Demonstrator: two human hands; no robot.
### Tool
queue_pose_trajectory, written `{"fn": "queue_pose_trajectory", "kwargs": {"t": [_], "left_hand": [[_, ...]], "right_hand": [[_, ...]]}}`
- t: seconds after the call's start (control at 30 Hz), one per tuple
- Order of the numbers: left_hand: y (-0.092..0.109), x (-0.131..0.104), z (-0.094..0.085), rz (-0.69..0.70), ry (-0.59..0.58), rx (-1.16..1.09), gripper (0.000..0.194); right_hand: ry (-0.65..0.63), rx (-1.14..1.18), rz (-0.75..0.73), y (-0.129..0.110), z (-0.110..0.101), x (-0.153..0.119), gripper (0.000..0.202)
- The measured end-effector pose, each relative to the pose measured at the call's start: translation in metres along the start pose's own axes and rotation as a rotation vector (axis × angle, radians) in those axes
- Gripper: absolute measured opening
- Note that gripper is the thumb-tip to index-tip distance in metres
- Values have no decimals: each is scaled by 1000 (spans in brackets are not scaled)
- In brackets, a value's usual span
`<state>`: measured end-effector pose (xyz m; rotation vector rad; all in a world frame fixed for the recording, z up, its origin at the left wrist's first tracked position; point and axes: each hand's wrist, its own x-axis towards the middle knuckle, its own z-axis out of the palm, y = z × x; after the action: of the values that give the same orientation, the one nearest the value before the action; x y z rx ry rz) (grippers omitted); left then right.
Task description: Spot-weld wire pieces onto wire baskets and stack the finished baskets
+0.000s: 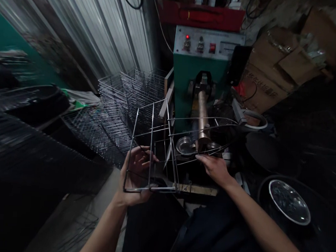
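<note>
My left hand (138, 176) grips a wire rack (151, 140) made of thin metal rods, its fingers around and partly inside the rack's near end. The rack's long wires run right, past a copper-coloured cylindrical arm (203, 112) that juts from a green machine (183, 89). Close under that arm's tip is my right hand (214, 169), with thumb and fingers pinched together by the rack's lower wires. What lies between those fingertips is too small and dark to make out. A shallow metal dish (185, 145) is just left of the arm's tip.
Stacked wire racks (124, 102) stand to the left against corrugated metal sheeting (105, 30). The machine's control panel (209, 44) has a lit red lamp. Cardboard boxes (267, 78) are at the right rear. A round bowl (289, 202) with small pieces sits at the right.
</note>
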<state>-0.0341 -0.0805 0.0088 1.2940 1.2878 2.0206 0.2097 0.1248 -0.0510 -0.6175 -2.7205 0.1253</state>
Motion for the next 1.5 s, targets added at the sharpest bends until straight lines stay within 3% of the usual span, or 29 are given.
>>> {"fn": "queue_pose_trajectory", "kwargs": {"t": [0.13,0.3,0.47,0.77,1.0,1.13,1.2,1.27,1.37,1.43,1.5], "left_hand": [[2,6,1,9,-96,39,83],[6,7,1,-22,-113,57,84],[9,20,0,-49,-158,5,82],[-8,52,-13,-66,-213,-7,76],[-19,58,-22,-86,-222,3,80],[-10,51,-18,-50,-230,26,79],[-2,43,-15,-2,-250,58,81],[7,31,-14,48,-268,96,85],[25,7,-27,88,-247,179,92],[42,-14,-48,89,-188,254,94],[65,-41,-77,28,-107,337,93]], "right_hand": [[-44,-23,36,-4,-3,3,48],[-46,-193,142,-6,-13,-4,40],[-153,-303,165,-3,-23,0,48],[-146,-332,220,4,-15,20,45],[6,-267,187,13,-6,17,39],[288,-167,108,11,-12,-17,30],[348,-101,119,10,-10,-46,29],[272,-57,194,10,2,-78,29],[-106,-18,339,15,32,-125,27],[-382,25,405,24,53,-154,25],[-529,79,425,40,71,-176,26]]}}
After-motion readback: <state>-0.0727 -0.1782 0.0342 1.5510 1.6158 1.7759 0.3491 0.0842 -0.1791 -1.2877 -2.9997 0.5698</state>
